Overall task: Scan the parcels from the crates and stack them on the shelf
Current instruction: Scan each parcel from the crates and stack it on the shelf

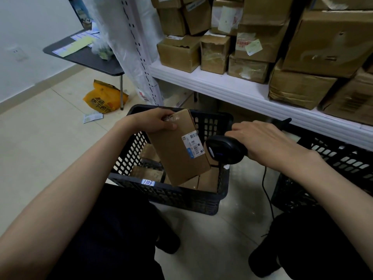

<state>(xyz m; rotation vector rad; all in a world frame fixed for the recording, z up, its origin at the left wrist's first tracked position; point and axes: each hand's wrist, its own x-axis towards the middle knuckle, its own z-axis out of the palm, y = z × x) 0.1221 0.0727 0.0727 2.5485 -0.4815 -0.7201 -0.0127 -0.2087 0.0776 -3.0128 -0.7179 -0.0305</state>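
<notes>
My left hand (155, 121) grips the top end of a flat brown cardboard parcel (175, 150) and holds it tilted above a black plastic crate (173, 191). A white barcode label (192, 144) sits on the parcel's right side. My right hand (262, 142) holds a black corded barcode scanner (226, 149), whose head points at that label from close by. Several more brown parcels (207, 178) lie in the crate below. A white shelf (232, 85) behind carries several stacked cardboard boxes (250, 45).
A second black crate (331, 158) stands at the right under the shelf edge. The scanner cable (266, 190) hangs to the tiled floor between the crates. A yellow bag (105, 98) lies by the leg of a dark table (84, 55) at the left. My knees are below.
</notes>
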